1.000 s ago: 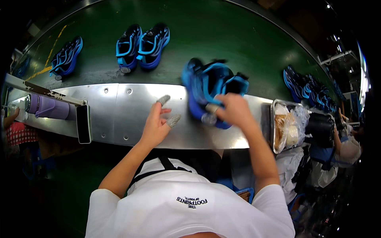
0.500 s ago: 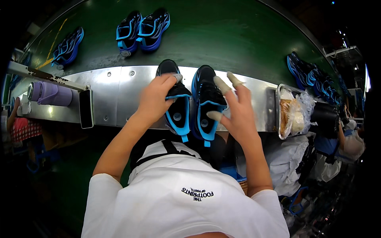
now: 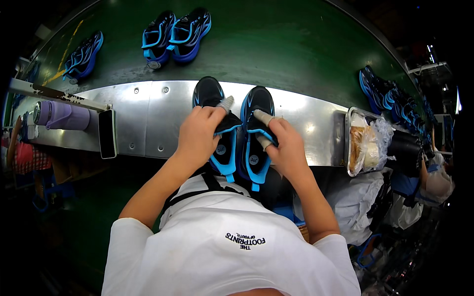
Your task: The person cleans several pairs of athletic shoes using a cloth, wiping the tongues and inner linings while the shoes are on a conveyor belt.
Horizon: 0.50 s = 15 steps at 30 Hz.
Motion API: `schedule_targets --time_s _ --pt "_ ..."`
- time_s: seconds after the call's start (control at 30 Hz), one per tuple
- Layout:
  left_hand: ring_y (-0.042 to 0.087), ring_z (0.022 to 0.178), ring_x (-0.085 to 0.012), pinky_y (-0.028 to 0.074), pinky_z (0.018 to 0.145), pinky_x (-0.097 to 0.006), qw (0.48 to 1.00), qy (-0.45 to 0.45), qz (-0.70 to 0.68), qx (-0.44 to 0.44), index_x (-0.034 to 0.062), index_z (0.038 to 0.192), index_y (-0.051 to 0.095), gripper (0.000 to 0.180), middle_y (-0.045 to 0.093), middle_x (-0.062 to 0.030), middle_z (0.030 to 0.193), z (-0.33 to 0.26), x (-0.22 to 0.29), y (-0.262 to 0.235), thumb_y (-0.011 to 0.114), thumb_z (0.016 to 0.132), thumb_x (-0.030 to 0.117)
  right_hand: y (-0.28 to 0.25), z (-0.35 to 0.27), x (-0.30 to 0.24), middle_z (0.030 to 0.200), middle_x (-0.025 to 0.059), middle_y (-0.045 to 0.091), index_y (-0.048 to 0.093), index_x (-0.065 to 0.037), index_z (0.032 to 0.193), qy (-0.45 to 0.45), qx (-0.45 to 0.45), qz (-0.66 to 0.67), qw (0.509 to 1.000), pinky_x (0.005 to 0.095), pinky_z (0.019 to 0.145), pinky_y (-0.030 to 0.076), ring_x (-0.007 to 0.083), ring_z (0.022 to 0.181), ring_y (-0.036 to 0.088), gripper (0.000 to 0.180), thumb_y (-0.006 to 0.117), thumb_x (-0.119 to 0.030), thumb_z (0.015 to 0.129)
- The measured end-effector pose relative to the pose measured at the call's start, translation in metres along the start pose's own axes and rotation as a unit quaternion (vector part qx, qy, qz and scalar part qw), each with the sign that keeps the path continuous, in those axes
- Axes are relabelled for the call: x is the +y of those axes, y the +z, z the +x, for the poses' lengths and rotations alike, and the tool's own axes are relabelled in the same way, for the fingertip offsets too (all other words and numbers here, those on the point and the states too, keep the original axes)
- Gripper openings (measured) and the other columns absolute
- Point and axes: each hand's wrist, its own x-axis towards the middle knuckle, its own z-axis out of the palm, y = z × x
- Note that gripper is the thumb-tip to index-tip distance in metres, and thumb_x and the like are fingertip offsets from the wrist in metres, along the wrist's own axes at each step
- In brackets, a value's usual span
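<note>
Hands (image 3: 200, 135) now apparently grip both shoes (image 3: 257, 133).

Two shoes (image 3: 239, 130) sit side by side on the metal shelf (image 3: 148, 116), right in front of the person. The left hand (image 3: 197, 138) is on the left shoe, the right hand (image 3: 286, 148) on the right shoe. Left of them, a phone (image 3: 107, 133) lies on the shelf, and a bottle (image 3: 61, 115) lies farther left. A tray (image 3: 351, 143) sits at the right. Behind the shelf runs a belt (image 3: 286, 49) with another pair of shoes (image 3: 177, 33) on it.
</note>
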Motion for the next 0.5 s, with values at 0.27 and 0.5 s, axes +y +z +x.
schedule_targets --time_s 0.27,0.5 --pt "0.061 0.109 -0.0364 0.052 0.091 -0.041 0.998 -0.002 0.043 -0.044 0.0129 0.114 0.064 0.054 0.06 -0.0128 0.126 -0.014 0.009 0.001 0.072 0.065 -0.007 -0.01 0.002 -0.006 0.106 0.0157 0.063 0.065 -0.01 0.119 0.056 -0.02 0.09 0.994 0.0388 0.08 0.054 0.0369 0.093 0.064 0.043 0.063 0.006 0.08" --pt "0.051 0.103 -0.0322 0.044 0.089 -0.04 0.994 0.091 0.028 -0.052 0.01 0.094 0.066 0.03 0.053 -0.0145 0.141 -0.045 0.007 0.024 0.068 0.067 -0.003 0.006 -0.017 0.0 0.122 0.0185 0.06 0.063 -0.01 0.123 0.005 -0.007 -0.004 1.0 0.0385 0.085 0.054 0.0375 0.101 0.062 0.052 0.065 0.008 0.075"
